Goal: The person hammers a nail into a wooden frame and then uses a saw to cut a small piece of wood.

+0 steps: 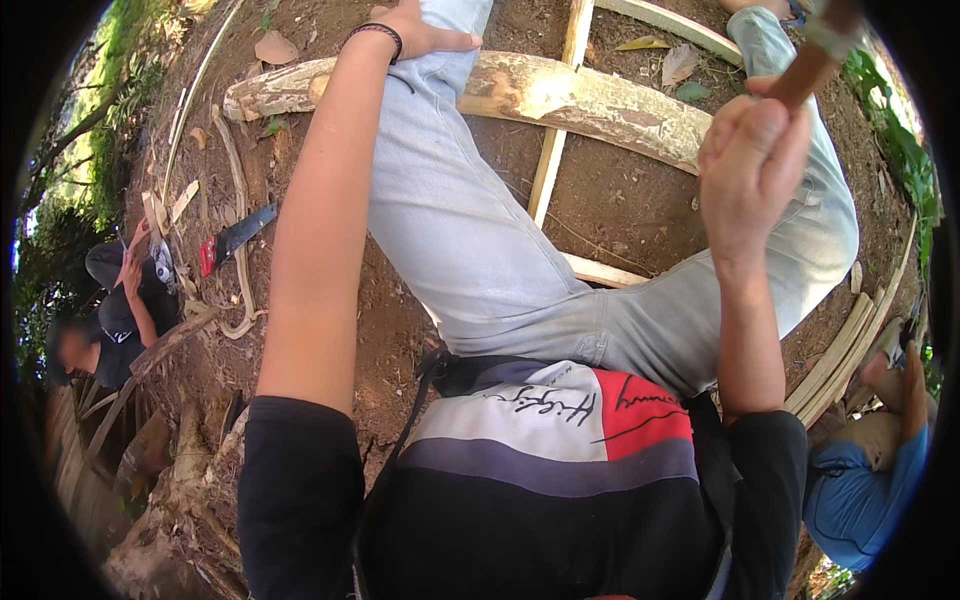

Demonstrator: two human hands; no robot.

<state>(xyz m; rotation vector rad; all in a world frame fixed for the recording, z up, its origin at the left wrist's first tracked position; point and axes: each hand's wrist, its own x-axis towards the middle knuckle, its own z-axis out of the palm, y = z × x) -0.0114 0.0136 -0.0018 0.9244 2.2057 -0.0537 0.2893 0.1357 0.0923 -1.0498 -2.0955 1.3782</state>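
Observation:
My right hand (750, 170) is closed in a fist around the brown wooden handle of a tool (815, 65), raised at the upper right. The tool's far end is blurred and runs out of the picture, so its kind does not show. My left hand (430, 32) lies on my left knee with the thumb stretched out; some of its fingers are cut off at the top edge. Between and beyond my legs lies a curved, partly peeled log (600, 100), across a sawn wooden strip (550, 165).
A machete (235, 240) with a red handle lies on the dirt at left. Past it a person in dark clothes (135, 310) crouches. Another person in a blue shirt (865, 495) sits at lower right, near several long wooden strips (840, 350). Another strip (605, 272) lies between my thighs.

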